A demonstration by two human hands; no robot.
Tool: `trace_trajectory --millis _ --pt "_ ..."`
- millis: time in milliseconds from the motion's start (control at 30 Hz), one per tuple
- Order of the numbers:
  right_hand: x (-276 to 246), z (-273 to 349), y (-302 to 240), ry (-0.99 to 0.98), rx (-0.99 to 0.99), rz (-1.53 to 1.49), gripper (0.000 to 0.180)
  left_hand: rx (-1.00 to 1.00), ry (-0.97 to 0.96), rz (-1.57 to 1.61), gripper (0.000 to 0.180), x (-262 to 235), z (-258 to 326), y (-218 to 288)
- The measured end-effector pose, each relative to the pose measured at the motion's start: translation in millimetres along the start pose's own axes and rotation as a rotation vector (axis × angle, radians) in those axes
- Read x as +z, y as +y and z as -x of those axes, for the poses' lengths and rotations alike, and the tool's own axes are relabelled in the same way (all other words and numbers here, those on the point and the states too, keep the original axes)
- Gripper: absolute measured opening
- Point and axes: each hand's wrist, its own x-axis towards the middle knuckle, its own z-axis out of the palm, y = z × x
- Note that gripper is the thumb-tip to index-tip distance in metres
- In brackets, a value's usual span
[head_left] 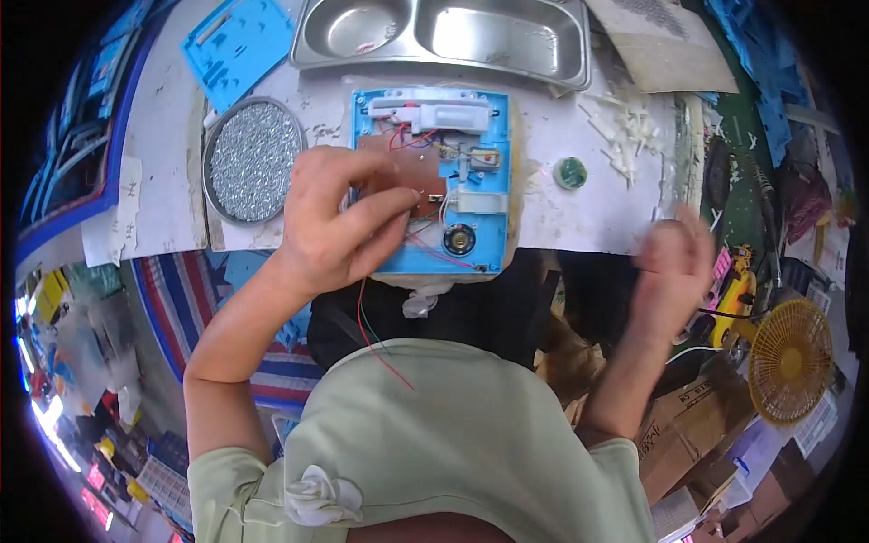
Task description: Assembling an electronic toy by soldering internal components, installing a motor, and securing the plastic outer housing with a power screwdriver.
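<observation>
In front of me lies a blue plastic casing point(493, 249), its inner side up. It holds a brown circuit board point(421, 163), a round black speaker point(460, 239), a white plastic mechanism point(444, 116) and thin wires. My left hand point(339, 217) is over the board's left part, thumb and forefinger drawn together in a pinch. Whatever they hold is too small or hidden to name. My right hand point(674, 258) is out at the bench's right front edge, away from the casing. Motion smears its fingers. Red and green wires point(367, 317) hang below my left hand.
A round tray of small metal screws point(255, 161) stands left of the casing. Behind are a blue plastic panel point(237, 50) and a two-part steel tray point(502, 77). A small green-filled pot point(569, 173) and white plastic strips point(623, 136) lie right. A yellow fan point(789, 362) stands lower right.
</observation>
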Motion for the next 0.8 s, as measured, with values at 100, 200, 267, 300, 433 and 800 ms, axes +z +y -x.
trace_trajectory --millis 100,200,267,300,433,800 --pt "77.6 25.3 -5.1 -0.494 -0.514 0.484 0.020 -0.044 0.020 -0.017 0.031 -0.8 7.5 8.4" --pt "103.7 32.6 -2.5 -0.506 -0.665 0.593 0.024 -0.069 0.017 -0.005 0.030 -1.8 9.0 14.5" --pt "115.7 31.2 -1.6 -0.482 -0.739 0.644 0.025 -0.093 0.058 0.016 0.030 1.0 10.1 16.2" --pt "119.0 31.2 -2.5 -0.502 -0.747 0.663 0.025 -0.106 0.076 0.026 0.031 2.2 12.1 17.5" --pt "116.6 38.2 -13.6 -0.543 -0.681 0.781 0.026 -0.121 0.124 0.068 0.030 8.1 17.7 22.5" --pt "114.3 43.3 -12.2 -0.591 -0.535 0.783 0.021 -0.097 0.065 0.094 0.031 7.4 10.3 23.7"
